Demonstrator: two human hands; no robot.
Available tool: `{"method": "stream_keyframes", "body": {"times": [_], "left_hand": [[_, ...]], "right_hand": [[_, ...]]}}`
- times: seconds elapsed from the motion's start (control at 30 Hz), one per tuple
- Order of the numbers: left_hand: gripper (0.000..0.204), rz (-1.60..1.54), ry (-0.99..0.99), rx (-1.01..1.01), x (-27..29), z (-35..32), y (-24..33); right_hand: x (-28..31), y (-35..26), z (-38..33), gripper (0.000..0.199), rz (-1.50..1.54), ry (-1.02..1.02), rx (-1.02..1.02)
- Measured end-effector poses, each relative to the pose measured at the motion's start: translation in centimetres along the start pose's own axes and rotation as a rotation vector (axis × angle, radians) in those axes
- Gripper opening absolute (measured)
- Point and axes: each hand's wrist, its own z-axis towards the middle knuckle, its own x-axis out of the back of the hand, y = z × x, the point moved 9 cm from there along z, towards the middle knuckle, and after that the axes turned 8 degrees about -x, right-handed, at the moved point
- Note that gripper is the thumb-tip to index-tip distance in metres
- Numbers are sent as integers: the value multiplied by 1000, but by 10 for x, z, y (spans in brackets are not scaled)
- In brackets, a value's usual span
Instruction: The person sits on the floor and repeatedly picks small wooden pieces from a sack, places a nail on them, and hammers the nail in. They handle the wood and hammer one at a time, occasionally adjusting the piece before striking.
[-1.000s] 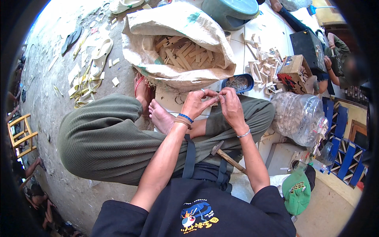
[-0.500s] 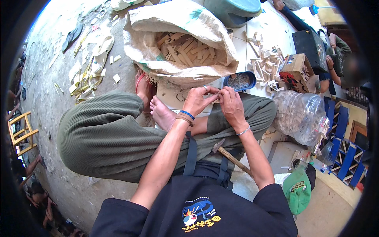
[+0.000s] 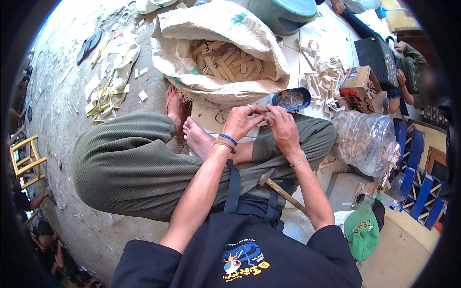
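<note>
1 blue tray (image 3: 309,97) with thin metal bits (image 3: 290,99), by lower right edge of 1 sack (image 3: 206,26) | left hand (image 3: 242,122), right hand (image 3: 283,127): just below sack, nearly touching, grips narrow, can't tell what's held | 1 hammer (image 3: 287,196), on lap (image 3: 206,185), below sack | 1 wood-strip pile (image 3: 322,81), right of sack, tile gap (image 3: 294,57) between | sack-to-hands room tight

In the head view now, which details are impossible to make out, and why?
All in the head view:
Anything between the left hand and right hand: too small, covered by them.
Handle end of the hammer: behind right forearm.
Thin pieces in the blue tray: too small.
Lower contents of the white sack: under wooden sticks.
Green stool or tub: cut off by upper edge.
</note>
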Motion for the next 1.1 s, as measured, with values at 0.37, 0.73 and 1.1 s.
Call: {"method": "stream_keyframes", "body": {"times": [0.37,0.73,1.1], "left_hand": [[31,48,-91,18,-5,1,5],[27,27,-75,-64,-9,4,2],[22,3,-66,6,-8,2,3]], "right_hand": [[-41,72,-15,20,682,-209,-674],[-45,80,-17,18,732,-225,-680],[-38,75,-11,21,632,-231,-650]]}}
